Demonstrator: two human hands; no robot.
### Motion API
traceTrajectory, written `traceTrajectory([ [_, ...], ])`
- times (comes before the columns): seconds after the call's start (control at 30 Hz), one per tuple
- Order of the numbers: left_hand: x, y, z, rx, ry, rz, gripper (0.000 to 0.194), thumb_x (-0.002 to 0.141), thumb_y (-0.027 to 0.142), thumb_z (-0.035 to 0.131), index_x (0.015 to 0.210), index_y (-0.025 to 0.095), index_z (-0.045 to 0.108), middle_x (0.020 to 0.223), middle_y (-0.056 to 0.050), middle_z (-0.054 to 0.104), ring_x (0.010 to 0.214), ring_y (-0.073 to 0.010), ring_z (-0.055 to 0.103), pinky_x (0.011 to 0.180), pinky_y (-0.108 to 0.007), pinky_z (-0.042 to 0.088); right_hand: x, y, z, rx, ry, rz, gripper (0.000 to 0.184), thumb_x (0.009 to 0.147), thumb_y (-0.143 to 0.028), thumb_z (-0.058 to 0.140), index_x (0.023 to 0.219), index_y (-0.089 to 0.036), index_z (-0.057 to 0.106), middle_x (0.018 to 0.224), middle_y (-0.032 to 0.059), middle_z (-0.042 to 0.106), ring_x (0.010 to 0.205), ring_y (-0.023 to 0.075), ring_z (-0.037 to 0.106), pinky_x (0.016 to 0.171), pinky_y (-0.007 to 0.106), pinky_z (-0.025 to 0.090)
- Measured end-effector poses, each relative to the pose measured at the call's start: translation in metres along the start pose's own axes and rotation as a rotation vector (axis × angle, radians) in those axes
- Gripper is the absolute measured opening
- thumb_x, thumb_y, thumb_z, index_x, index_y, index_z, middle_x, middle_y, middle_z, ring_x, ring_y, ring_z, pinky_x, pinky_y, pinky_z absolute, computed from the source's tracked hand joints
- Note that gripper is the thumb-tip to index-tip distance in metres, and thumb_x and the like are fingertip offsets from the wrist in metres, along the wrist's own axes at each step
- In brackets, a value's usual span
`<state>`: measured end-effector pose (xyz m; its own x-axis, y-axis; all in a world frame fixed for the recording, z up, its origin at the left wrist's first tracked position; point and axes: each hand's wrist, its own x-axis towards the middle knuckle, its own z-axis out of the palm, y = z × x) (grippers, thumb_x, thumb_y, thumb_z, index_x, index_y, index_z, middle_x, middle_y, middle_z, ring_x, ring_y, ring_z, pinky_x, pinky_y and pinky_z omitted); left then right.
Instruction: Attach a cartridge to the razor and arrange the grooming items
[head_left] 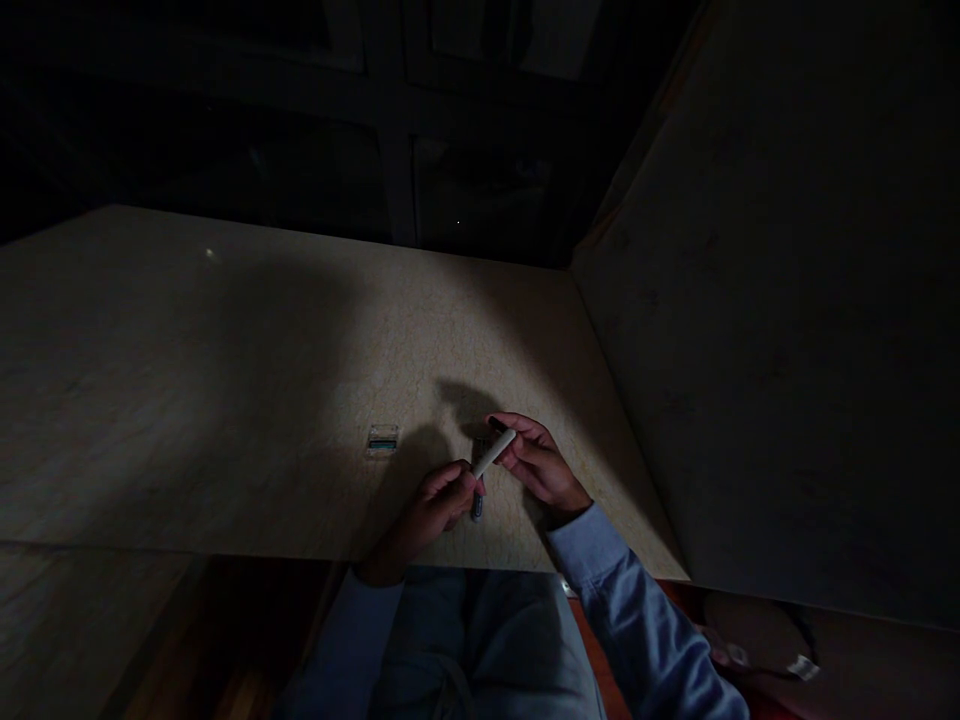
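My left hand (448, 495) pinches the lower end of a slim white stick-like thing (494, 453), possibly a marker body, tilted up to the right above the stone counter. At its upper end, my right hand (541, 462) is closed with its fingertips around a small dark piece (497, 425); I cannot tell whether this is a cap. Below both hands lies a dark-handled thing (477, 508) on the counter, partly covered by the left fingers and the stick. Left of the hands sits a small clear case (382, 441) with a teal and dark strip inside.
The pale stone counter (300, 380) runs under the hands, its front edge close to my lap (487, 630). A wall-like panel (780, 330) rises on the right, and dark framed glass (397, 170) stands behind. Light is dim, with hand shadows on the surface.
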<state>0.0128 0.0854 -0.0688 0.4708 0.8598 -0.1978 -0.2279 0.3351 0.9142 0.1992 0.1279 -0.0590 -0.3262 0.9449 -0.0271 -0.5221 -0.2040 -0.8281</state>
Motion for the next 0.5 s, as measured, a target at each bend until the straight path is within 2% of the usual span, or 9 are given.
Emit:
traceTrajectory([
  [0.2, 0.000, -0.001, 0.001, 0.036, -0.008, 0.009, 0.059, 0.078, 0.077, 0.062, 0.079, 0.018, 0.059, 0.050, 0.010, 0.032, 0.043, -0.0062, 0.021, 0.041, -0.021, 0.016, 0.000, 0.002, -0.001, 0.017, -0.022, -0.004, 0.047, 0.065, -0.045, 0.092, 0.106, -0.025, 0.080, 0.076, -0.0008, 0.066, 0.066, 0.0121, 0.055, 0.065, 0.026, 0.047],
  [0.33, 0.002, -0.006, 0.006, 0.031, 0.092, 0.071, 0.060, 0.077, 0.078, 0.062, 0.077, 0.018, 0.058, 0.050, 0.010, 0.032, 0.043, -0.0062, 0.022, 0.041, -0.021, 0.016, 0.000, 0.001, 0.000, 0.036, -0.048, -0.013, 0.048, 0.066, -0.046, 0.091, 0.106, -0.023, 0.079, 0.072, -0.0012, 0.062, 0.063, 0.0122, 0.051, 0.064, 0.027, 0.044],
  [0.5, 0.004, -0.007, 0.010, 0.004, 0.223, 0.072, 0.063, 0.073, 0.081, 0.063, 0.076, 0.019, 0.057, 0.048, 0.010, 0.031, 0.041, -0.0054, 0.021, 0.040, -0.021, 0.014, 0.000, -0.001, 0.002, 0.063, -0.017, 0.012, 0.050, 0.059, -0.047, 0.094, 0.101, -0.024, 0.078, 0.075, -0.0003, 0.063, 0.064, 0.0133, 0.051, 0.064, 0.029, 0.043],
])
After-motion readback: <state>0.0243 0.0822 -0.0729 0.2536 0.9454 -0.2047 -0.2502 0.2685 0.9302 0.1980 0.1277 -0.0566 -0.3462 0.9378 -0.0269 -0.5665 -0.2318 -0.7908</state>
